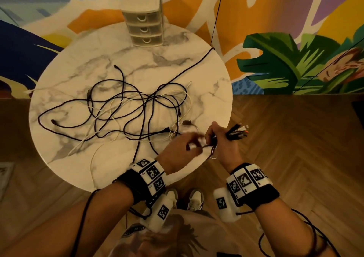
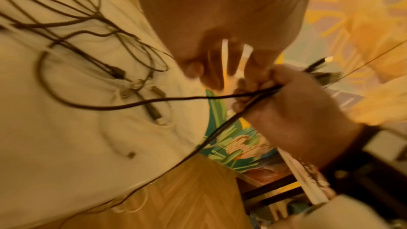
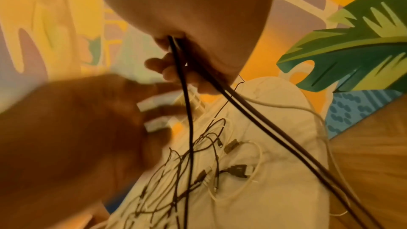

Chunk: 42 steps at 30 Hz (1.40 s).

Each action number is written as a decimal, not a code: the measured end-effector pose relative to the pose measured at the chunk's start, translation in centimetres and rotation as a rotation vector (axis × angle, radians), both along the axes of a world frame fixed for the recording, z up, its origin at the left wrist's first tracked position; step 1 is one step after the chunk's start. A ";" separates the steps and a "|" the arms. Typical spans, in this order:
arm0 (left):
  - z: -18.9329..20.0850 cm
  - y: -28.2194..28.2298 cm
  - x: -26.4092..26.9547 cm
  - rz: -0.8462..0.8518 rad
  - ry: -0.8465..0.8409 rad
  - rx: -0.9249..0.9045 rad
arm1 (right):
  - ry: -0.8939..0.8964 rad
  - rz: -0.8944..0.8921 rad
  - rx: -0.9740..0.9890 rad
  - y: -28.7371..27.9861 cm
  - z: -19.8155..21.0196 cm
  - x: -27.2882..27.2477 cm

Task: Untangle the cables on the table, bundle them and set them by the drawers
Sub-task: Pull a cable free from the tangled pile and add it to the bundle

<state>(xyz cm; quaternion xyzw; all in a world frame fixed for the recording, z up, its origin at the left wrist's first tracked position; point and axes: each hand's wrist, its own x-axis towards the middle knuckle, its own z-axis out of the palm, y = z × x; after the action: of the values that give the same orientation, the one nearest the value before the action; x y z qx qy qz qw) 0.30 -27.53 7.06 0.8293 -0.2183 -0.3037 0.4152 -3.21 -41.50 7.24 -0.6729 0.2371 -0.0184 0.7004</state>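
Right hand [image 1: 220,140] fisted around a bunch of cable ends [image 1: 237,132], plugs sticking out past the near-right edge of the round marble table [image 1: 206,63]. Left hand [image 1: 181,150], blurred, just beside it, fingers curled on white connectors [image 3: 152,105]. Remaining black and white cables [image 1: 126,108] lie tangled mid-table, well apart from the small drawers [image 1: 144,18] at the far edge.
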 end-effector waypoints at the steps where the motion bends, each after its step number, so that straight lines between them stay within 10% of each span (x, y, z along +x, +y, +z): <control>1: -1.2 0.7 -0.2 -0.085 0.083 0.095 | -0.033 -0.026 0.070 0.0 0.3 0.2; 8: -6.3 8.8 3.0 -0.057 0.007 0.473 | -0.087 -0.099 0.435 -2.1 1.1 0.7; 16: 2.6 5.6 8.0 0.227 -0.528 0.385 | -0.004 -0.014 0.027 -0.5 2.3 1.1; 21: 6.5 -0.1 4.3 -0.002 -0.739 0.566 | 0.116 0.308 -0.083 2.6 2.8 1.5; 26: 4.5 0.6 2.4 -0.060 -0.687 0.435 | 0.069 0.186 -0.039 2.7 3.0 2.1; 32: -1.5 5.1 6.7 0.096 -0.224 0.320 | -0.082 0.071 0.037 1.2 3.6 2.1; 42: -1.0 8.0 15.9 0.384 -0.366 0.323 | -0.112 -0.246 0.003 -1.5 3.9 2.2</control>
<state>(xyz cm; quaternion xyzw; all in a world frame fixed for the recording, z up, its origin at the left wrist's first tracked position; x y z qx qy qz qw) 16.18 -19.49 6.02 0.9515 -0.0777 -0.0960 0.2818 -1.01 -43.00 11.09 -0.6357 0.2784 -0.1416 0.7060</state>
